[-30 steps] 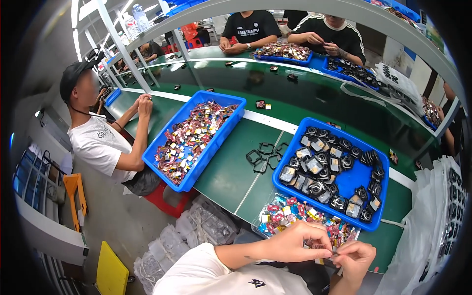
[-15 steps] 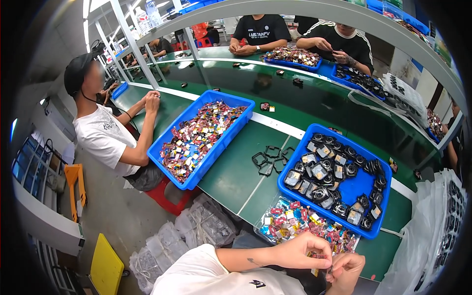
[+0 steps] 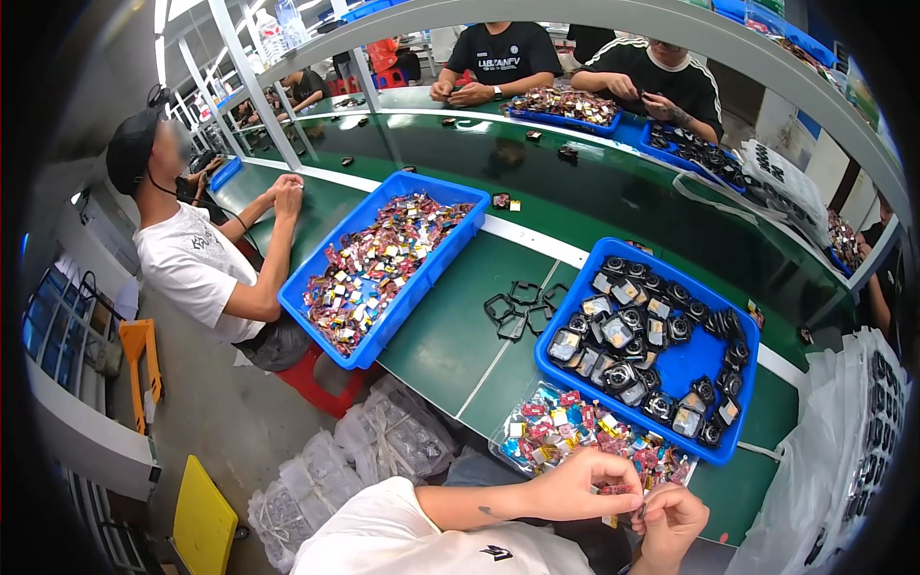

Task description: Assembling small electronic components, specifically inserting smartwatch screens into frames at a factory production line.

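Both hands pinch one small red packet at the near edge of the long green worktop (image 3: 450, 335).

Largest first: worktop carries a long blue plastic bin (image 3: 383, 264) of mixed red and multicoloured packets at left, with a seated person in a white shirt (image 3: 192, 264) beside it. A blue plastic tray (image 3: 685, 359) of black round parts sits at right. A clear shallow tray (image 3: 575, 431) of colourful packets lies just in front of it, nearest the hands. Black plastic frames (image 3: 517, 307) lie between bin and tray. Left hand (image 3: 580, 484) and right hand (image 3: 671, 522) meet below the clear tray, fingers of both clenched on the small red packet (image 3: 616, 490).
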Available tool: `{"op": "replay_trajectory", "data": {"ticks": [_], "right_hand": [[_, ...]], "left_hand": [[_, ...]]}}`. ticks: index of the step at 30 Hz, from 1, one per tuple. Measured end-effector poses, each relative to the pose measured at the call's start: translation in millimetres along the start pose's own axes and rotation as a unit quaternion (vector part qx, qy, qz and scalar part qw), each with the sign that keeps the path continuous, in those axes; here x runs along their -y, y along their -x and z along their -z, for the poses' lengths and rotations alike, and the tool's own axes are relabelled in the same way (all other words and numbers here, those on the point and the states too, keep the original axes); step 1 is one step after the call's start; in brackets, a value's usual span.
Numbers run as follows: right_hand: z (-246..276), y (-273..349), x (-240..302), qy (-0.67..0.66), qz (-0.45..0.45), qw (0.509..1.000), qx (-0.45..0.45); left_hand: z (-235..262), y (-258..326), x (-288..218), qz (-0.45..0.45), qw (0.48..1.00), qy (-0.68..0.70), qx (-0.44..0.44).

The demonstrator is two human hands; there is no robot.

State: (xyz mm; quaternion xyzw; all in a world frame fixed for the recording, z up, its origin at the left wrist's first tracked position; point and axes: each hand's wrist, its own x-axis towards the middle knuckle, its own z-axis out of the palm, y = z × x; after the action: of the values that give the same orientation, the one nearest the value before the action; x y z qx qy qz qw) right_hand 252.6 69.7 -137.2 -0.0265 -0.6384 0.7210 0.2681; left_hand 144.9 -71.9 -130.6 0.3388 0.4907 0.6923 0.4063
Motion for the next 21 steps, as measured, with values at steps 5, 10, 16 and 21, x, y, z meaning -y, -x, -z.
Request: {"op": "replay_trajectory", "data": {"ticks": [5,10,16,21], "right_hand": [[-0.5,-1.5,-0.2,0.025,0.041,0.999,0.005],[-3.9,-2.3,0.5,0.127,0.064,0.989,-0.026],[-0.7,-6.3,5.6,0.076,0.061,0.995,0.025],[1.7,1.1,2.4,0.045,0.021,0.999,0.018]], "left_hand": [[-1.0,-2.2,-0.5,-0.002,1.000,0.028,-0.008],[2.2,-0.4,-2.6,-0.020,0.998,0.011,-0.052],[2.1,-1.0,-4.4,-0.038,0.997,-0.035,-0.055],[-1.5,0.2,-4.0,-0.024,0.999,-0.029,-0.032]]}}
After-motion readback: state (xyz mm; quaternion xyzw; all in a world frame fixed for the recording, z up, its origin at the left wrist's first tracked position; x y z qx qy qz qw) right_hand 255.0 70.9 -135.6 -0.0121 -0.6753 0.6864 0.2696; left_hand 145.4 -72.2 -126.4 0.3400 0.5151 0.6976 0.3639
